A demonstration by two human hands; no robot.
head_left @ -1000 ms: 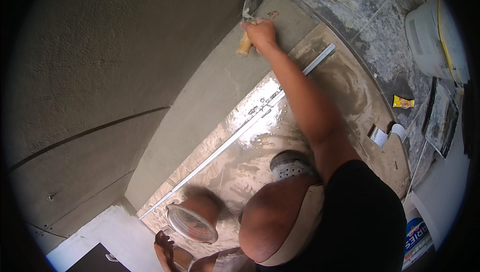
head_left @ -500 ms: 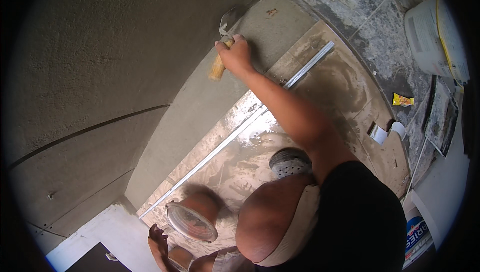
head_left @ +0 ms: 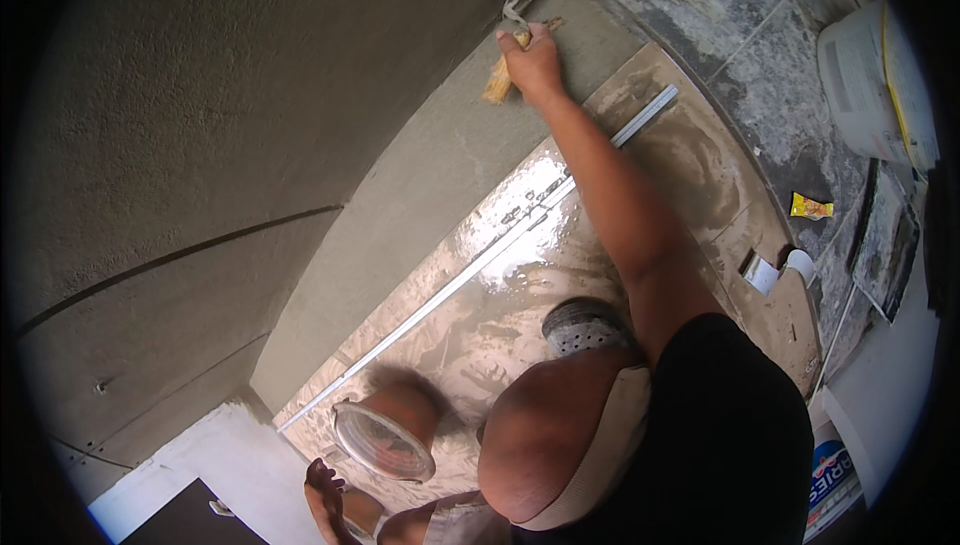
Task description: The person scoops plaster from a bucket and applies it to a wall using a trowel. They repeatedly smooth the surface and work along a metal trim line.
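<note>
My right hand (head_left: 537, 67) grips the yellowish wooden handle of a trowel (head_left: 498, 83) at the far end of a strip of grey mortar (head_left: 400, 190). The trowel's bent metal neck points away, and its blade lies near the foot of the rough grey wall (head_left: 200, 95), hard to make out. At the lower left, my left hand (head_left: 325, 500) hangs with nothing in it, its fingers loosely apart. Close to it stands a reddish-brown, bucket-shaped vessel (head_left: 385, 437) with a pale rim. A long metal straightedge (head_left: 430, 315) lies along the wet tiles, passing under my right forearm.
Wet, smeared tiles (head_left: 450, 365) spread beside my bent knee and a perforated grey shoe (head_left: 583, 333). On the right are a white bucket (head_left: 865, 85), a yellow wrapper (head_left: 811, 207), a small white-and-metal piece (head_left: 762, 273) and a dirty dark tray (head_left: 885, 240).
My right hand has carried the trowel away from me and to the right, along the mortar strip beside the wall. My left hand has shifted slightly, staying near the vessel.
</note>
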